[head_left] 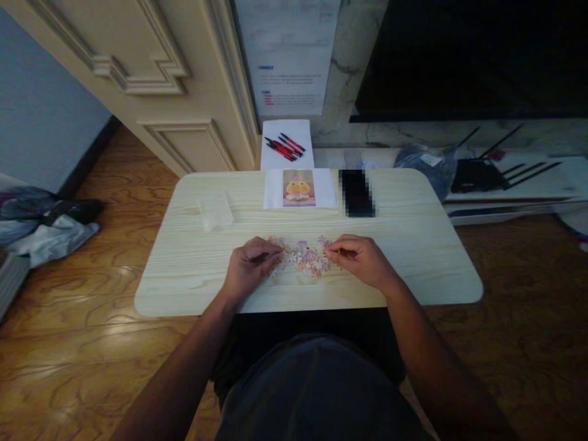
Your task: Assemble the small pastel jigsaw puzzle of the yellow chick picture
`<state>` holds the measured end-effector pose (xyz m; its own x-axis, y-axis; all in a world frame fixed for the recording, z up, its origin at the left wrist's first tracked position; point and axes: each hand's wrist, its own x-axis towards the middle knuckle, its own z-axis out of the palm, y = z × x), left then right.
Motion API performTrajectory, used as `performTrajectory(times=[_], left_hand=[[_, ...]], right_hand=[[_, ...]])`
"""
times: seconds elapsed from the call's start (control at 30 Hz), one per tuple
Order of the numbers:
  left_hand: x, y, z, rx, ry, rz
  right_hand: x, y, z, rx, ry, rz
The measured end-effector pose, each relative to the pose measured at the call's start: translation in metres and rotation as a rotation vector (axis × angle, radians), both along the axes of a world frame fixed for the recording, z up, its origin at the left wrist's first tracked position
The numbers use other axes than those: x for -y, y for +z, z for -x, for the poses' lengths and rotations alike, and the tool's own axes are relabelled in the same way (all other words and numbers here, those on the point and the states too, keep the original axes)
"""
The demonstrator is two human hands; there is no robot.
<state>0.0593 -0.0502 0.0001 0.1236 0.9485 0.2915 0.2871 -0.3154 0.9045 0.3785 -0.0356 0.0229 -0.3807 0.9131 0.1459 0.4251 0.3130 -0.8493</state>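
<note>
— On the pale wood-grain bench (pixel 413 257) with its rounded corners, we see a loose heap of small puzzle pieces (pixel 307 257), pink, orange and white, lying near the front edge, between our two hands.

— And the hands themselves?

— Our left hand (pixel 250 266) rests at the left end of the heap, fingers curled narrow and pinched over the pieces; whether it actually holds one, we cannot tell. Our right hand (pixel 358 257) sits at the right end, fingertips drawn together on the outer pieces in the same way.

— What else do we have around?

— Behind the heap, well apart, a flat white sheet with a printed picture (pixel 299 188) of a yellow figure. Just right of it, a dark rectangular object (pixel 356 192), blurred out. To the left, a small clear plastic bag (pixel 215 211), crumpled and soft.

— Anything in the way?

— Nothing lies between our hands and the pieces. Past the bench's far edge, red and black pens (pixel 285 147) lie on a white surface, and the floor is glossy brown wood.
</note>
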Motion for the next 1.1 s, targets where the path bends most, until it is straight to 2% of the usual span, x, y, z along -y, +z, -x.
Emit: performTrajectory(times=[0.17, 0.33, 0.4, 0.5, 0.67, 0.93, 1.1], left_hand=[[0.001, -0.002, 0.000, 0.025, 0.016, 0.039], [0.001, -0.001, -0.001, 0.032, 0.025, 0.044], [0.002, 0.000, -0.002, 0.028, 0.026, 0.044], [0.002, 0.001, -0.002, 0.020, 0.042, 0.043], [0.002, -0.001, -0.002, -0.018, 0.071, 0.035], [0.002, -0.003, -0.003, -0.005, 0.102, 0.055], [0.003, -0.001, -0.003, -0.077, 0.123, -0.024]], right_hand=[[-0.003, -0.002, 0.009, 0.083, -0.053, 0.014], [-0.011, -0.003, 0.015, 0.254, -0.019, -0.225], [-0.011, -0.003, 0.013, 0.260, -0.035, -0.264], [-0.009, -0.002, 0.003, 0.222, -0.019, -0.234], [-0.003, 0.004, -0.010, 0.323, 0.119, -0.216], [0.004, 0.006, -0.007, 0.379, 0.152, -0.267], [0.003, 0.010, -0.011, 0.363, 0.183, -0.264]])
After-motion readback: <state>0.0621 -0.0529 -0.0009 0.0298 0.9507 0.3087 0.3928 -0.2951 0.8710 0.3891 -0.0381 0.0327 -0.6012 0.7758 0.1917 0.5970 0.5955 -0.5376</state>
